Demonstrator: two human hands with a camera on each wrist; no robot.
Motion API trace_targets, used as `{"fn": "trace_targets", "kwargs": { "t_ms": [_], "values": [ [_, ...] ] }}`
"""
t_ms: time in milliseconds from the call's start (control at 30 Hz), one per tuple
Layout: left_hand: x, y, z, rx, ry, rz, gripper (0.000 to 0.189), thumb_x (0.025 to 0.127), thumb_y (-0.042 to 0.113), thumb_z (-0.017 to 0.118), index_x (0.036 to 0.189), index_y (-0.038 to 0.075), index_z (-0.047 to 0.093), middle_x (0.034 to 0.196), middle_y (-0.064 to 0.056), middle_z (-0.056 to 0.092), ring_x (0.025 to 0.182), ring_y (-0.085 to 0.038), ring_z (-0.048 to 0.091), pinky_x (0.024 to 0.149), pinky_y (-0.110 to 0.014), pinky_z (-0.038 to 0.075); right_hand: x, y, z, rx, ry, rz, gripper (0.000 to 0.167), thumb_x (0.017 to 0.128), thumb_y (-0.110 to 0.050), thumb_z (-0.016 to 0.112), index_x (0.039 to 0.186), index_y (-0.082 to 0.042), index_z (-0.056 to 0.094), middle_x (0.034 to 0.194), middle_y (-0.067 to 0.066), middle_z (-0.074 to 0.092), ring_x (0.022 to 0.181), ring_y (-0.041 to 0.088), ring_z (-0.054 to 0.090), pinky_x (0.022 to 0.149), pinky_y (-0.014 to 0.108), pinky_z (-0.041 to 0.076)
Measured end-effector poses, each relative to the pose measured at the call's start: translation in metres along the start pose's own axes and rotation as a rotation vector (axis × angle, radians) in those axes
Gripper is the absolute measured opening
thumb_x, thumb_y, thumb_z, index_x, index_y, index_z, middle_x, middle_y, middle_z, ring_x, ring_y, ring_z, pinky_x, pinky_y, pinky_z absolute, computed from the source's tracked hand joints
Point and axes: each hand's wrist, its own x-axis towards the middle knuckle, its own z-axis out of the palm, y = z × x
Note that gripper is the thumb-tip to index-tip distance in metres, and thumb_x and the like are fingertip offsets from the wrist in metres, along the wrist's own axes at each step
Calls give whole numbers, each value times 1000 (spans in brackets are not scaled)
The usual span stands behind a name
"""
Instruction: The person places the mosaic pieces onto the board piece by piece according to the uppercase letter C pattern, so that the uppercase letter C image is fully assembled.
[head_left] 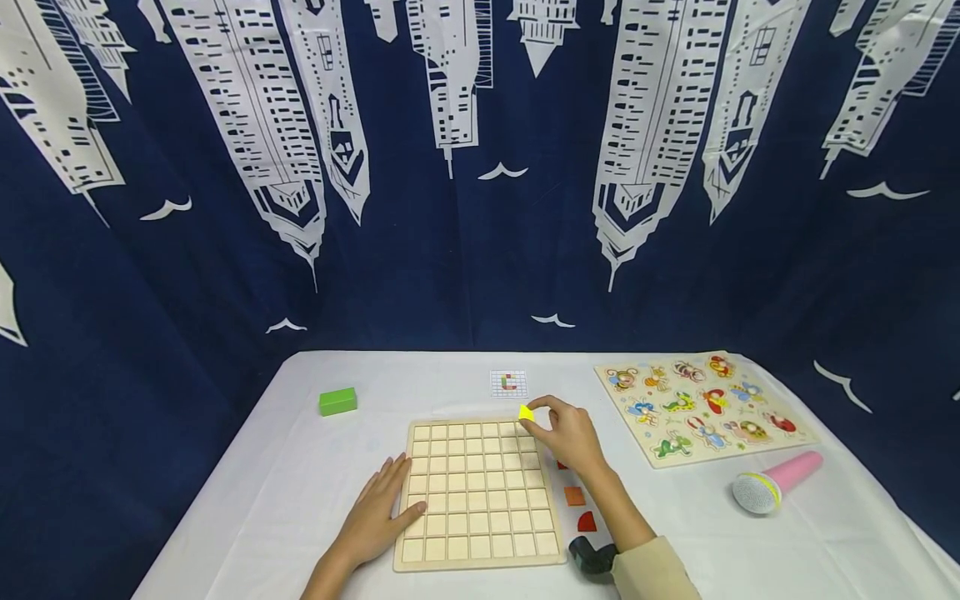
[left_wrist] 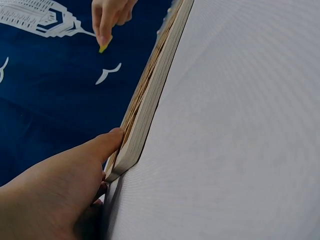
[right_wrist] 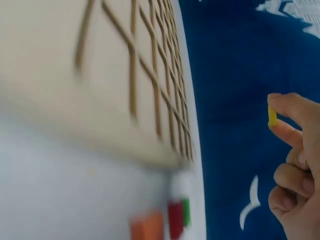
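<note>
A pale wooden grid board [head_left: 480, 502] lies on the white table. My left hand [head_left: 375, 510] rests against its left edge, fingers extended and thumb over the rim; in the left wrist view the thumb [left_wrist: 107, 142] touches the board's edge. Between thumb and index finger, my right hand [head_left: 566, 435] pinches a small flat yellow tile [head_left: 526, 412] above the board's far right corner. Edge-on, the yellow tile [right_wrist: 272, 114] looks thin, and its full outline is partly covered by the fingers. Right of the board lie an orange square tile [head_left: 574, 496] and a red quarter-round tile [head_left: 587, 522].
A small gridded pattern card [head_left: 508, 383] lies behind the board. At the back left sits a green block [head_left: 337, 401]. An insect picture puzzle [head_left: 701, 408] and a pink toy microphone [head_left: 776, 483] lie to the right. A black object [head_left: 592, 556] is beside my right forearm.
</note>
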Motion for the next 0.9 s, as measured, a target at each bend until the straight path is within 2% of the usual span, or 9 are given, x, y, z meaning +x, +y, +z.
{"fn": "trace_targets", "kwargs": {
  "t_ms": [233, 467, 667, 900],
  "values": [
    [0, -1, 0, 3, 2, 5, 77, 90, 50, 51, 144, 1, 28, 149, -15, 26, 138, -32, 16, 110, -49, 11, -4, -19, 32, 44, -66, 1, 27, 77, -28, 76, 96, -10, 69, 42, -12, 24, 38, 1, 15, 35, 15, 15],
    [0, -2, 1, 12, 7, 5, 77, 89, 51, 52, 143, 2, 29, 148, -14, 26, 138, -31, 17, 110, -48, 11, -7, -19, 55, 68, -136, 31, 25, 77, -24, 75, 94, -7, 69, 40, -12, 29, 36, 1, 21, 34, 16, 19],
    [1, -3, 1, 9, 12, 9, 77, 89, 50, 52, 144, 2, 29, 149, -14, 26, 138, -31, 17, 110, -48, 11, -10, -15, 63, 4, -189, 64, 25, 76, -26, 77, 94, -9, 70, 41, -9, 33, 40, 4, 23, 37, 19, 23],
    [0, -1, 0, -1, 3, 11, 77, 89, 50, 52, 143, 1, 28, 148, -15, 26, 138, -32, 16, 110, -49, 11, -10, -15, 62, -34, -181, 45, 25, 76, -25, 77, 94, -10, 70, 45, -8, 40, 43, 5, 27, 39, 21, 29]
  ]
}}
